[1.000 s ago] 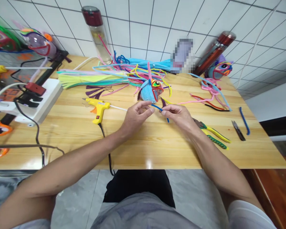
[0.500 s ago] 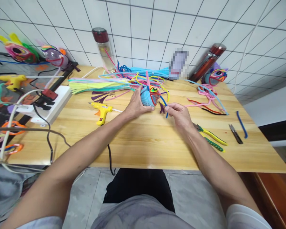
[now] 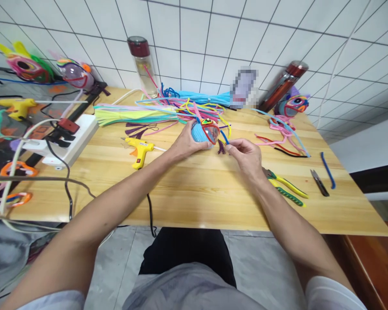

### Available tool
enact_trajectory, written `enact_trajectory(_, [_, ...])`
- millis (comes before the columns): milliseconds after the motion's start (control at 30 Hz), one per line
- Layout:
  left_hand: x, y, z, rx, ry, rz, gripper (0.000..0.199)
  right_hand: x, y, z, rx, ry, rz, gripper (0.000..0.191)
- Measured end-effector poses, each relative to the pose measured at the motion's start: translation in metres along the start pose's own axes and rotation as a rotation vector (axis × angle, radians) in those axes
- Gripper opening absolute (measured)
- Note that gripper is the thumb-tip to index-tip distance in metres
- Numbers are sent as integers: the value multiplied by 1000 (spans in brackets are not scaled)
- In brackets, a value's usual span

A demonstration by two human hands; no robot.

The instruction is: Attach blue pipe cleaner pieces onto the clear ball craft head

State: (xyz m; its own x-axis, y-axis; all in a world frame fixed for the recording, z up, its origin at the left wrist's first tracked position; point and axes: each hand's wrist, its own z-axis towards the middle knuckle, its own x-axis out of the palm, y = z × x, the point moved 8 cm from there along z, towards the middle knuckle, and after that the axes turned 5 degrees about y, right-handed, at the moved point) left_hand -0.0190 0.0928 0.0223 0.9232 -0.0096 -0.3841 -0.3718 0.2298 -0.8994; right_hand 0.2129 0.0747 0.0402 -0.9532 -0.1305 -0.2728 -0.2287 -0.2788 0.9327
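My left hand [image 3: 186, 144] grips the side of a light blue pipe-cleaner fish figure [image 3: 202, 131] with a red-rimmed eye, standing on the wooden table [image 3: 194, 193]. Just right of it, my right hand [image 3: 245, 155] pinches a short dark blue pipe cleaner [image 3: 224, 137], whose far end points at the figure's front. A small purple tuft [image 3: 220, 148] lies between the two hands.
A yellow glue gun [image 3: 140, 150] lies left of my left hand, its cord running off the front edge. Loose pipe cleaners [image 3: 155, 112] are piled behind. Green-yellow pliers [image 3: 286, 186], small snips [image 3: 319, 183] and a blue pipe cleaner [image 3: 329, 170] lie right. A power strip [image 3: 67, 137] sits left.
My left hand let go of the blue pipe cleaner and moved back to grip the fish figure. My right hand carried the blue pipe cleaner up to the figure.
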Motion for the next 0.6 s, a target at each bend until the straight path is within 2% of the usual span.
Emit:
enact_trajectory(167, [4, -11, -27, -23, 97, -104, 107, 0, 37, -12, -361, -69, -383, 13])
enact_trajectory(267, [5, -16, -39, -12, 118, -98, 105, 8, 49, -20, -505, -59, -536, 9])
enact_trajectory(400, [3, -18, -46, 27, 125, -105, 104, 18, 56, -27, -640, -37, -611, 9])
enact_trajectory(600, [6, -18, -46, 98, 167, -107, 102, 31, 59, -35, -714, 19, -653, 14])
